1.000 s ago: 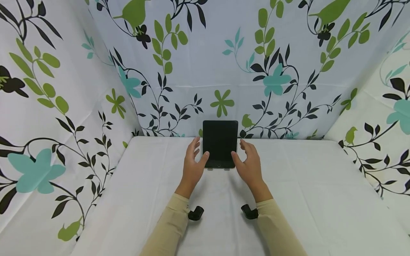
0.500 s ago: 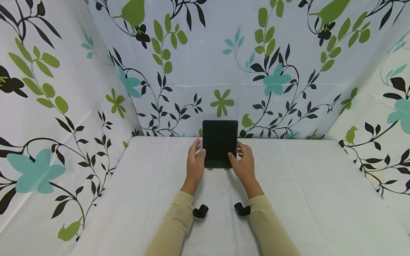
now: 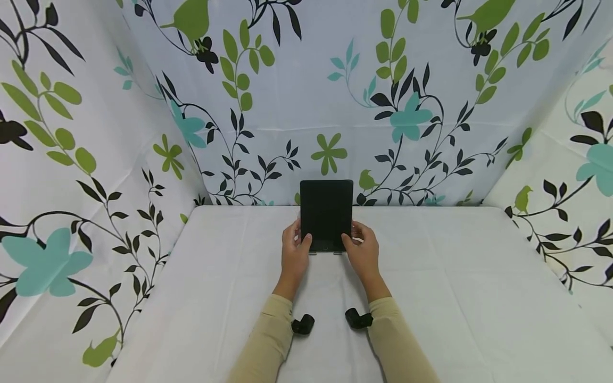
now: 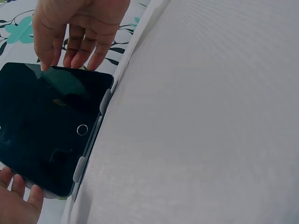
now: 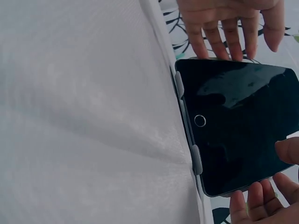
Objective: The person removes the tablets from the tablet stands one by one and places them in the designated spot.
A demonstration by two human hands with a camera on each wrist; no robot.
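Observation:
A black tablet (image 3: 326, 210) with a round home button stands upright, leaning on a stand whose two grey front lips (image 4: 79, 169) hold its lower edge. My left hand (image 3: 293, 255) is at its left side and my right hand (image 3: 362, 255) at its right. In the right wrist view, the left fingers (image 5: 219, 42) are fairly straight and touch the tablet's side edge, the thumb clear of the screen. In the left wrist view, the right fingers (image 4: 84, 51) meet the opposite edge, and that thumb is over the screen's rim. Fingertips behind the tablet are partly hidden.
A white cloth covers the table (image 3: 230, 298). Behind the tablet hangs a patterned curtain (image 3: 282, 96) with leaves and birds, continuing along both sides. Black wrist devices (image 3: 303, 324) sit at the inner side of each sleeve.
Both hands have closed inward from beside the tablet to its sides, thumbs coming in front of the screen, and sunk slightly. The tablet stays in place. The head view has shifted a little.

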